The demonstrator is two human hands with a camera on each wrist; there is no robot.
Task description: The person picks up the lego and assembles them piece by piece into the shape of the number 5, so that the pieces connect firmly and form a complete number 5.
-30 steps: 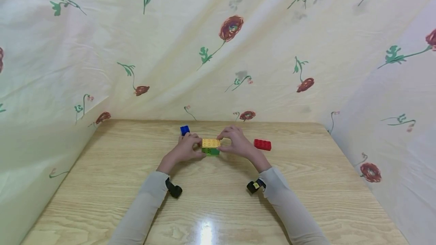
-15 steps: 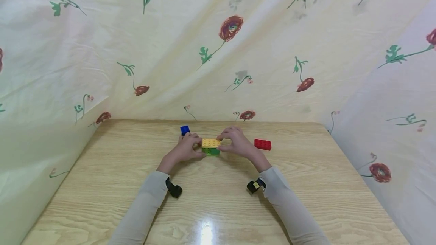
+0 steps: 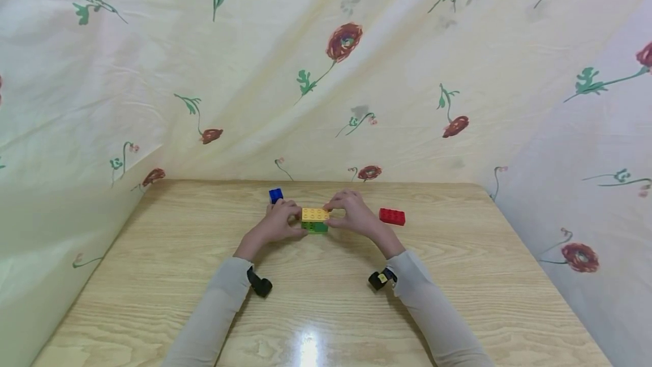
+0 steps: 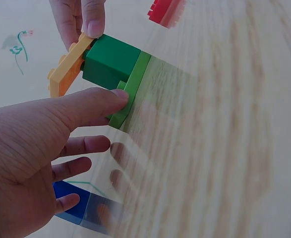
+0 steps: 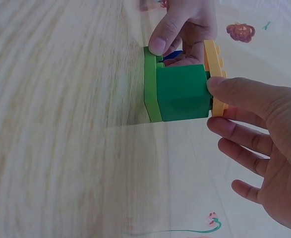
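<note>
A small stack of toy building bricks sits on the table between both hands. Its base is a flat light green brick (image 5: 152,94), and a dark green block (image 5: 182,94) stands on one end of it. Over that block lies a flat yellow-orange brick (image 3: 314,214), slightly tilted, with a narrow gap showing in the right wrist view. The right hand (image 3: 354,214) pinches the yellow-orange brick's right end between thumb and index finger. At the left, the left hand (image 3: 277,222) holds the light green base, thumb on its free end; the fingertips behind are partly hidden.
A blue brick (image 3: 275,193) lies just behind the left hand, close to its fingers. To the right of the right hand lies a red brick (image 3: 392,217). The wooden table (image 3: 326,299) ends at a flowered cloth (image 3: 254,72) hung around it.
</note>
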